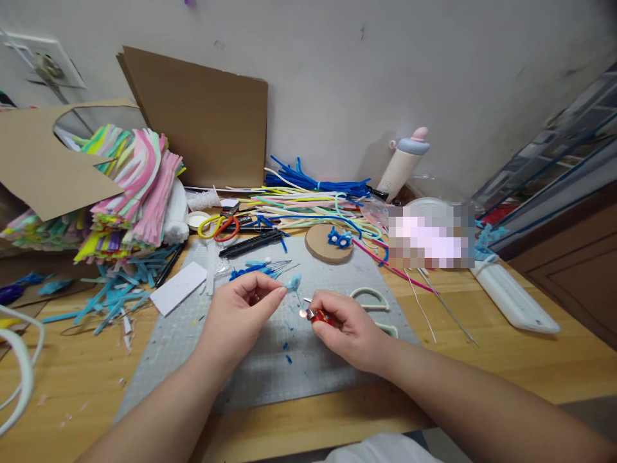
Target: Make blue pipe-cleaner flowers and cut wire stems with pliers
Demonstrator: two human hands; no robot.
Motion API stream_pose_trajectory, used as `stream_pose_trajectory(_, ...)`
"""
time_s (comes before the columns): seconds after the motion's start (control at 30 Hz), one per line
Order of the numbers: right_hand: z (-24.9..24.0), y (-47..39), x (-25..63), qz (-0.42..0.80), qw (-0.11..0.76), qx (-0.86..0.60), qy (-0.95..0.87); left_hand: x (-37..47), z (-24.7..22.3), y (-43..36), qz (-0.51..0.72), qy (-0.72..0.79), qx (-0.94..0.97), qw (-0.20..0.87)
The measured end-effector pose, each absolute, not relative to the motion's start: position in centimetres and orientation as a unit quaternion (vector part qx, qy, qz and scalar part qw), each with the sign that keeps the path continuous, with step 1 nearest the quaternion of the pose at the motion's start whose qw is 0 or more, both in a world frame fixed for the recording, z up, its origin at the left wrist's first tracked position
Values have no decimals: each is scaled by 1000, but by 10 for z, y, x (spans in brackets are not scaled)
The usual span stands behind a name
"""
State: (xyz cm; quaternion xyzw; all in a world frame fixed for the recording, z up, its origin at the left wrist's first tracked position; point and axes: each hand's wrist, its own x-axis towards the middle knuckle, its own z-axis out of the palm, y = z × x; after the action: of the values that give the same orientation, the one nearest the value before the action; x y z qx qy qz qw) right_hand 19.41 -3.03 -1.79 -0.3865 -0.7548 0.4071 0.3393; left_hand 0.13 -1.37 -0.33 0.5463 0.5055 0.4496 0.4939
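Note:
Near the middle of the grey cutting mat [332, 379], my left hand [248, 305] pinches a small light blue fuzzy piece [294, 282] between thumb and fingertips. A thin stem runs down from this piece. My right hand [344, 328] is closed around a red lighter [324, 316], its metal end beside the stem, with a small bright glow at the tip. Blue fuzzy pieces with thin wires [241, 272] lie behind my left hand. A round cardboard disc [318, 252] holds dark blue flowers [340, 238] with white centres.
Bundled pastel stems [139, 186] stand at left. Red-and-yellow scissors [219, 226], black pens [250, 243] and loose coloured stems [308, 209] lie behind the mat. Light green scissor handles [370, 299] rest beside my right hand. A bottle [402, 167] and a white glue gun-like object [515, 299] are at right.

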Motion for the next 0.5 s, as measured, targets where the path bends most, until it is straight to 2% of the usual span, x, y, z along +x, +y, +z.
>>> stream_pose_trajectory(0.5, -22, -28, 196, 429, 353, -375, -742, 2, -1, -15, 447, 518, 549, 481)
